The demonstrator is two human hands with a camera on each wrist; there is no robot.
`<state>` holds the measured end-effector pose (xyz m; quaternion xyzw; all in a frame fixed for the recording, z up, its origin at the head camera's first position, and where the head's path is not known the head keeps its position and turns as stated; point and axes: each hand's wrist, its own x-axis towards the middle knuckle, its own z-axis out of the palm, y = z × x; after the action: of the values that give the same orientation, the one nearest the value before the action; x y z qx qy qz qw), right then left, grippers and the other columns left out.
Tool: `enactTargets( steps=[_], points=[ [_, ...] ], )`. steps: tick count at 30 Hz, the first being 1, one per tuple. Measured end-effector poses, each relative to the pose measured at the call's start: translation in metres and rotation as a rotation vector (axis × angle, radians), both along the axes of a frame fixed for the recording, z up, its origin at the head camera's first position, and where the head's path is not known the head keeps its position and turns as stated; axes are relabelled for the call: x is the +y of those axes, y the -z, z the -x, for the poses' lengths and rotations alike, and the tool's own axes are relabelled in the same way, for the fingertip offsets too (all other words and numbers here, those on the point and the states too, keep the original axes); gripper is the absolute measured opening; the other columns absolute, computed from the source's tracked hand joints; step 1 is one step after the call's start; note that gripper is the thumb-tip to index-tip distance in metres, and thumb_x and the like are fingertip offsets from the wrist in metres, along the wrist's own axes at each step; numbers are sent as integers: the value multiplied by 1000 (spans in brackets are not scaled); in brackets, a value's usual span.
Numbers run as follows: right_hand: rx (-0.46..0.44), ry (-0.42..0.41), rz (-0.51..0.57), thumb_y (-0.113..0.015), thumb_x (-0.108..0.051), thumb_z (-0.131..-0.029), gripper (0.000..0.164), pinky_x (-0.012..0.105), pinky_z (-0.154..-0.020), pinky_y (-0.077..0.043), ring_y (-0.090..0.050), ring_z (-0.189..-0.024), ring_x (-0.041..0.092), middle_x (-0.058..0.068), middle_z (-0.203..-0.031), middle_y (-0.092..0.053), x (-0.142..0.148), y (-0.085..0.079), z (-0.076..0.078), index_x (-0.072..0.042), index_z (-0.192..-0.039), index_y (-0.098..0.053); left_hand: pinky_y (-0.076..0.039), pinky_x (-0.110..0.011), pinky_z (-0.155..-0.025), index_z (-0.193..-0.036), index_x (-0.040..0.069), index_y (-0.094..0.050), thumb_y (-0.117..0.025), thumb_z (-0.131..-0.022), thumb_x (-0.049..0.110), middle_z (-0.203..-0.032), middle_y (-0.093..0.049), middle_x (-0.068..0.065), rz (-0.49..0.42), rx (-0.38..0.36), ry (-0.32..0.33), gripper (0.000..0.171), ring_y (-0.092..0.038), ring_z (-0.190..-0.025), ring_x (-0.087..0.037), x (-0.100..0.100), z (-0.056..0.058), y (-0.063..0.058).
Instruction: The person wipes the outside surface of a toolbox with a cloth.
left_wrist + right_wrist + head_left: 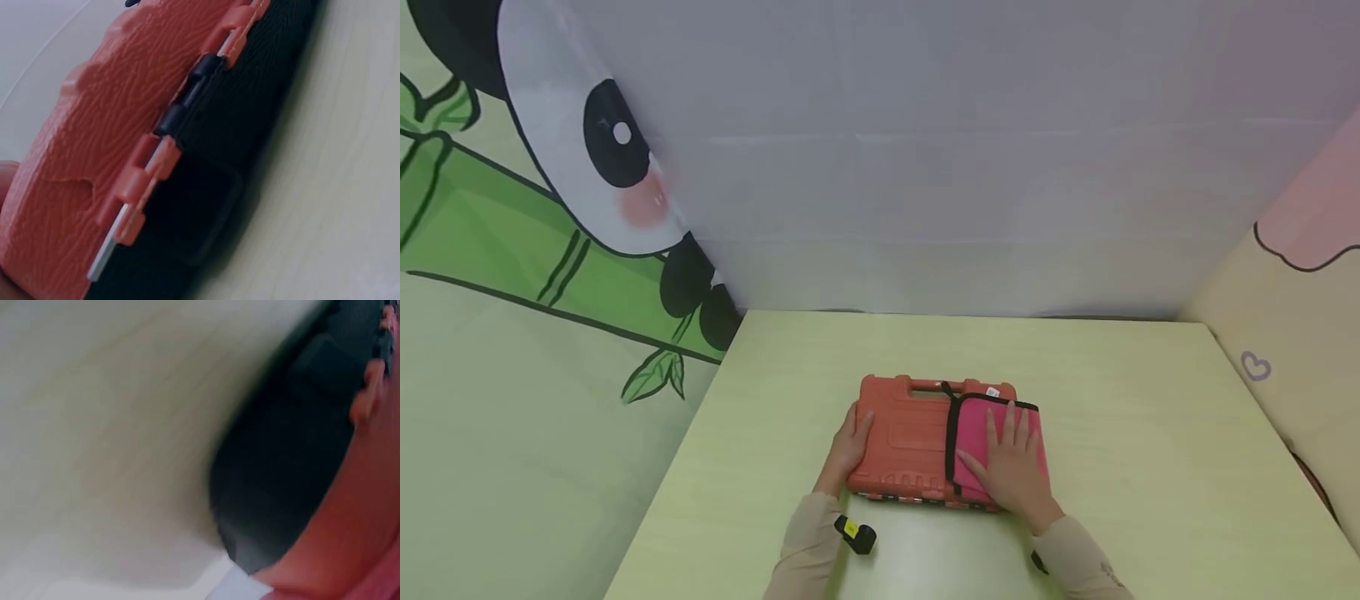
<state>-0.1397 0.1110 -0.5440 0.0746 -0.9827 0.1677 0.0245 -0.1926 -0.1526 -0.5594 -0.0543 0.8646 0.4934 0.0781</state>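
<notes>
A red plastic carrying case with a black lower half lies on the table, its handle toward the far side. My left hand holds the case's left edge, thumb on the top. Over the case's right part lies a pink fabric pouch with black trim. My right hand rests flat on this pouch with its fingers spread. In the left wrist view the red and black hinge runs along the case's near side. The right wrist view shows the case's black lower half beside the tabletop.
The pale wooden table extends around the case on all sides. Behind it stands a light grey wall. Painted walls flank the table, with a green bamboo drawing on the left.
</notes>
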Motion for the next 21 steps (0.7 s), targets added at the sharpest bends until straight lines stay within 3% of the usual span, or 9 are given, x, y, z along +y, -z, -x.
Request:
enactTargets(
  steps=[7, 14, 21],
  points=[
    [-24, 6, -12, -45, -58, -87, 85, 69, -104, -4, -1, -135, 54, 30, -150, -6, -27, -3, 3, -2, -146, -20, -32, -54, -103, -144, 4, -22, -32, -98, 46, -141, -38, -25, 5, 5, -2, 63, -38, -128, -41, 0, 0, 0],
    [10, -17, -22, -47, -59, -86, 83, 68, -105, -8, -5, -135, 54, 29, -149, -11, -61, -2, 5, -4, -145, -25, -31, -55, -104, -144, 3, -22, -34, -97, 46, -142, -36, -25, -2, -5, -16, 64, -36, -129, -41, 2, -3, 0],
    [29, -46, -25, -44, -60, -87, 81, 67, -105, -9, -4, -136, 53, 29, -150, -11, -91, -1, 11, -5, -144, -27, -38, -54, -97, -143, 2, -25, -35, -97, 44, -135, -44, -27, 1, 33, -20, 63, -46, -120, -42, 2, -2, 0]
  ],
)
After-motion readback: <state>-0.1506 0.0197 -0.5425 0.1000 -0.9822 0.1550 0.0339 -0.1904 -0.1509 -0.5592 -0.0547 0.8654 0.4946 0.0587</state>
